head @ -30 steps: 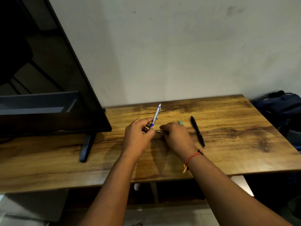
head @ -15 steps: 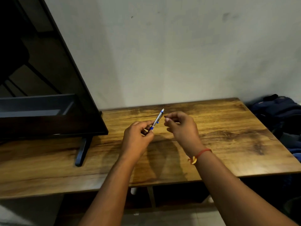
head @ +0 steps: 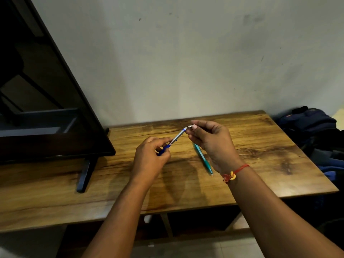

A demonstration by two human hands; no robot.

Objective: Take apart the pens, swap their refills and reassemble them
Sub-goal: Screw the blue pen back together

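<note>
While left hand (head: 149, 161) clamps silver-blue pen (head: 177, 136), right hand (head: 212, 142) pinches its far end, maybe cap; teal pen (head: 205, 162) under right hand.

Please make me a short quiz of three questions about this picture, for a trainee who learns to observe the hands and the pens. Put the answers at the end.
1. True or false: the green pen lies on the table, and no hand holds it.
2. What does the left hand grip?
A) the blue end of the silver pen
B) a cup
C) nothing
3. Fill in: the ___ hand pinches the far end of the silver pen, and its wrist wears a red thread.

Key
1. True
2. A
3. right, the right hand
</note>
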